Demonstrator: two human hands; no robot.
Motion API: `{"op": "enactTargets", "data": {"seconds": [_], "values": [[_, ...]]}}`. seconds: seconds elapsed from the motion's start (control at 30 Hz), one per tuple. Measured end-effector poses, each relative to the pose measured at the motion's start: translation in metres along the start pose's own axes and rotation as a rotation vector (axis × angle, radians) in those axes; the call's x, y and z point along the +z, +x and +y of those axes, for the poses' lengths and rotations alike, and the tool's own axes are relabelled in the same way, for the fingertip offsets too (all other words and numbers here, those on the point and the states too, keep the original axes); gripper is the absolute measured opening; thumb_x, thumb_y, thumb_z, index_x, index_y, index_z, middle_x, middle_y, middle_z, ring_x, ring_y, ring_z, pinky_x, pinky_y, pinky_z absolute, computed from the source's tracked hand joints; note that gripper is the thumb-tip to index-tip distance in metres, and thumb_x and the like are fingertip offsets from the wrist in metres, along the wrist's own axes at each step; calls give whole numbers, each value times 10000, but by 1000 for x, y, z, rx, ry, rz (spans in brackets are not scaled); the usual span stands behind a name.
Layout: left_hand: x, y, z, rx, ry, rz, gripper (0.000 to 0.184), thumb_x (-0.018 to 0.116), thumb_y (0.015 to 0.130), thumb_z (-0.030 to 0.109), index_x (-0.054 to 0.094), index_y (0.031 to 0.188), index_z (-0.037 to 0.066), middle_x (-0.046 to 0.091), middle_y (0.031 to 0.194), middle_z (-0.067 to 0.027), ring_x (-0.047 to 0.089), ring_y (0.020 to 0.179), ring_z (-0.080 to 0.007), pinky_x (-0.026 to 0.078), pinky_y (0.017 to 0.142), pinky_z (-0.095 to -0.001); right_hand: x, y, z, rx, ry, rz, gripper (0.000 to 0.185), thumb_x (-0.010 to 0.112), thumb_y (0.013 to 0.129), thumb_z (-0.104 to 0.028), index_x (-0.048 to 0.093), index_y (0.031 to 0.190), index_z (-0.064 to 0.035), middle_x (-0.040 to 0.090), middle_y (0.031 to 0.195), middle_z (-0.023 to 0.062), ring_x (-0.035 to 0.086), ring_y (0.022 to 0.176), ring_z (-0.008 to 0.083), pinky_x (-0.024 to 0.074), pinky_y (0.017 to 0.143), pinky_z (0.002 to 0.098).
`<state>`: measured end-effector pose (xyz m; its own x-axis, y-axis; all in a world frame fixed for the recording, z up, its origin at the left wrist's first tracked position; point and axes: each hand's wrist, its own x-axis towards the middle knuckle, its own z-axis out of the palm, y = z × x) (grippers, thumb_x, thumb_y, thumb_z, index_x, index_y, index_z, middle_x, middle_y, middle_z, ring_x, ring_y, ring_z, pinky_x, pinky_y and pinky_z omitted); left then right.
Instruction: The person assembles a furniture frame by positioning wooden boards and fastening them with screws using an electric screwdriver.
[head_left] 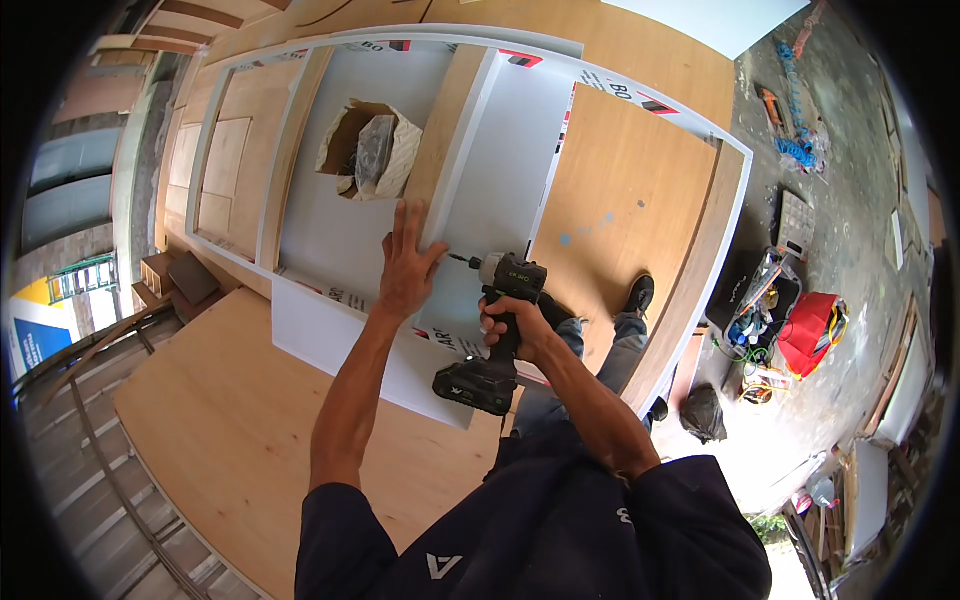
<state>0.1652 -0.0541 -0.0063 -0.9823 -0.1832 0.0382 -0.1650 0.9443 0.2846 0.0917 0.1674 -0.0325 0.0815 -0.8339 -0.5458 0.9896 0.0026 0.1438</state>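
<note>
My right hand [516, 326] is wrapped round the grip of a black cordless drill [519, 275] with a battery at its base. The drill points left, and its bit [462, 258] ends close to the thumb of my left hand [408, 265]. That left hand lies with fingers stretched out at the lower end of a wooden crosspiece [448, 130] in a white-edged cabinet frame [487, 100]. Whether a screw sits at the bit's tip is too small to tell. An open paper bag [400, 155] holding a clear plastic bag lies on the panel above my left hand.
Plywood sheets [220, 370] lie below and left of the frame. On the concrete floor at right are a blue coiled hose [795, 150], a tool bag [745, 300], a red bag [808, 335] and a black plastic bag [703, 413]. My shoe [641, 293] shows inside the frame's right section.
</note>
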Motion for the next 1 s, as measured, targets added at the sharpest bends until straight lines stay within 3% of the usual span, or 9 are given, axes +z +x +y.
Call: {"op": "enactTargets", "data": {"seconds": [0.07,0.13,0.17,0.23,0.27,0.33,0.43,1.0], "values": [[3,-1,2,2,15,4,222,583,932,131,635,1148,111,181,1573,-195,131,1452,-426,299,1035,-528,-1,0,-1,3,6,5,146,551,810,-50,529,949,-15,544,670,46,413,506,62,417,532,248],[14,-5,0,-183,-458,466,320,478,985,149,529,1277,27,381,1453,-255,361,1341,-434,362,996,-498,1,-1,-3,25,16,-9,145,544,819,-39,527,961,-14,534,669,45,425,509,64,434,530,256],[18,-9,-2,-191,-460,462,320,478,985,149,529,1277,27,381,1453,-255,361,1341,-434,362,996,-498,1,-2,-2,31,19,-3,145,544,819,-39,527,961,-14,534,669,45,425,509,64,434,530,256],[21,-12,-9,-674,-386,447,329,459,995,167,557,1211,-61,610,1144,-281,594,1040,-430,461,866,-457,2,-1,-3,52,67,-2,138,543,817,-34,526,952,-19,534,673,44,425,511,63,432,531,256],[23,-13,-12,-677,-386,446,329,459,995,167,557,1211,-61,610,1144,-281,594,1040,-430,461,866,-457,0,-1,-3,54,68,1,138,543,817,-34,526,952,-19,534,673,44,425,511,63,432,531,256],[23,-13,-15,-581,-271,344,316,466,987,166,607,1117,-84,671,889,-257,649,796,-417,503,726,-442,-1,1,-3,52,63,-13,118,545,813,-31,525,929,-23,533,676,45,423,509,64,430,531,257],[24,-13,-17,-565,-261,342,307,475,980,153,637,1049,-99,668,881,-260,651,776,-411,506,698,-436,1,0,-2,33,35,9,91,551,805,-24,527,893,-27,532,680,47,419,500,64,428,529,259],[27,-17,-19,-544,-263,297,282,502,977,124,609,1079,-116,658,890,-257,648,768,-405,510,666,-432,12,7,-2,56,40,78,74,566,787,-5,547,858,-17,534,663,66,422,484,94,432,529,290]]}}
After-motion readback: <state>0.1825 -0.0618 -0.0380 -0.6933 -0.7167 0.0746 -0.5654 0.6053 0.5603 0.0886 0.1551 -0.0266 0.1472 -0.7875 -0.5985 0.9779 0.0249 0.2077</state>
